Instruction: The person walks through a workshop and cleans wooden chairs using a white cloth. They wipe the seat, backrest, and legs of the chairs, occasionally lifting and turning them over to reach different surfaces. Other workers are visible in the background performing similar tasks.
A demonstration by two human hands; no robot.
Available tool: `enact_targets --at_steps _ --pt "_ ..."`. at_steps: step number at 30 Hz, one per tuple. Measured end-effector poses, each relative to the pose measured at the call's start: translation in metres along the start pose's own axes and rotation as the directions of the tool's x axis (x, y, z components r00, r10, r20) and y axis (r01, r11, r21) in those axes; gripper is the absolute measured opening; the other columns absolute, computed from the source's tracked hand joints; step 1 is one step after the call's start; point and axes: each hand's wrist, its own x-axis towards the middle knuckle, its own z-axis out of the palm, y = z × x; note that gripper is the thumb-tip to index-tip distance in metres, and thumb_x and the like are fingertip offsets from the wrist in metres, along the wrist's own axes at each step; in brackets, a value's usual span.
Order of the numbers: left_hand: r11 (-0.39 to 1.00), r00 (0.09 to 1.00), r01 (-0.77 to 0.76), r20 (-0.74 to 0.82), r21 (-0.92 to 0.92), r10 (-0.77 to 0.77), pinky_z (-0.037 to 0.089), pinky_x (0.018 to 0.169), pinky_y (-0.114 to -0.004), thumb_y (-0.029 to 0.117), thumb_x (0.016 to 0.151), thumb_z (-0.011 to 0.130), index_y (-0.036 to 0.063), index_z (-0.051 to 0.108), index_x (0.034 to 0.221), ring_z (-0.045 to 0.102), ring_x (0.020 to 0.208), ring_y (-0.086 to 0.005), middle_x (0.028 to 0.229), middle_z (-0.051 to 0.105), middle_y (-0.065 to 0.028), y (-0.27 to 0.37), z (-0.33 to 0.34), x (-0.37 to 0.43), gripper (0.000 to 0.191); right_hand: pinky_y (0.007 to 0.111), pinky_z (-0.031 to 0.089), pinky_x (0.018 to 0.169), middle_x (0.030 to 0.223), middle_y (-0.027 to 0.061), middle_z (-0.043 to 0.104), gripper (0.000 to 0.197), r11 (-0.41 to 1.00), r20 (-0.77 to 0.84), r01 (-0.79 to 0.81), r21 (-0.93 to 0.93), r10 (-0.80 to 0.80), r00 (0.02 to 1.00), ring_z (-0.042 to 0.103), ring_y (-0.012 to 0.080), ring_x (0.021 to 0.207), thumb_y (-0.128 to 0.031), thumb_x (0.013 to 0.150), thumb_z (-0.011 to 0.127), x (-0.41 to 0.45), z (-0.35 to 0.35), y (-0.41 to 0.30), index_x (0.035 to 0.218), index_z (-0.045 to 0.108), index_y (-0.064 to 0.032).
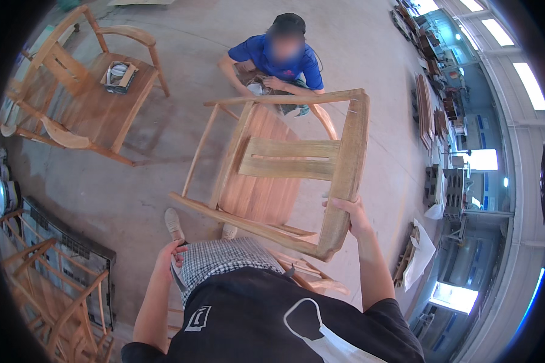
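My right hand grips the thick crest rail of a wooden armchair near its lower end. This chair lies tipped before me, its legs pointing left. Its slotted back splat faces up, in front of the brown plank seat. Down beside my checked shorts hangs my left hand, fingers partly curled. Something grey shows just under it, and I cannot tell whether the hand holds it.
Across the chair crouches a person in a blue shirt, hands near a round white object. Another armchair stands upper left, a small open box on its seat. More wooden chair frames crowd the lower left beside a dark-edged mat.
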Motion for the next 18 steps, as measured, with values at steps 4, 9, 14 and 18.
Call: enact_targets --at_steps 4,9,14,18 --pt "0.997 0.995 -0.079 0.067 -0.013 0.08 0.037 0.04 -0.019 0.027 0.088 0.061 0.0039 0.057 0.109 0.049 0.052 -0.0075 0.085 0.064 -0.0086 0.004 -0.001 0.019 0.032 0.037 0.054 0.075 0.099 0.012 0.063 0.044 0.999 -0.021 -0.023 0.033 0.024 1.0 0.066 0.0233 0.089 -0.011 0.075 0.069 -0.006 -0.018 0.006 0.114 0.052 0.0016" --pt "0.998 0.992 -0.034 0.12 -0.056 0.04 0.037 0.038 -0.02 0.027 0.089 0.059 0.0031 0.055 0.111 0.051 0.049 -0.0087 0.085 0.064 -0.01 0.015 0.018 0.035 0.033 0.038 0.055 0.075 0.1 0.0185 0.065 0.05 1.0 -0.058 -0.018 0.004 0.018 0.998 0.065 0.0243 0.086 -0.017 0.076 0.066 -0.008 -0.043 0.02 0.119 0.051 0.0041" --pt "0.988 0.976 0.155 0.162 -0.03 -0.148 0.041 0.04 -0.023 0.03 0.09 0.06 0.0075 0.055 0.112 0.053 0.053 -0.0125 0.086 0.064 -0.0093 0.007 0.024 0.043 0.032 0.038 0.053 0.075 0.1 0.0199 0.065 0.053 0.995 -0.102 -0.082 0.052 0.087 0.991 0.064 0.025 0.084 -0.022 0.076 0.064 -0.014 -0.057 0.032 0.12 0.05 0.0041" --pt "0.975 0.96 0.22 0.175 0.003 -0.217 0.046 0.045 -0.026 0.037 0.09 0.059 0.0114 0.054 0.115 0.057 0.061 -0.0164 0.096 0.063 -0.0085 -0.003 0.042 0.031 0.037 0.037 0.053 0.075 0.099 0.0208 0.065 0.051 0.994 -0.121 -0.09 0.065 0.097 0.988 0.063 0.0247 0.084 -0.023 0.077 0.062 -0.012 -0.078 0.044 0.119 0.051 0.0042"
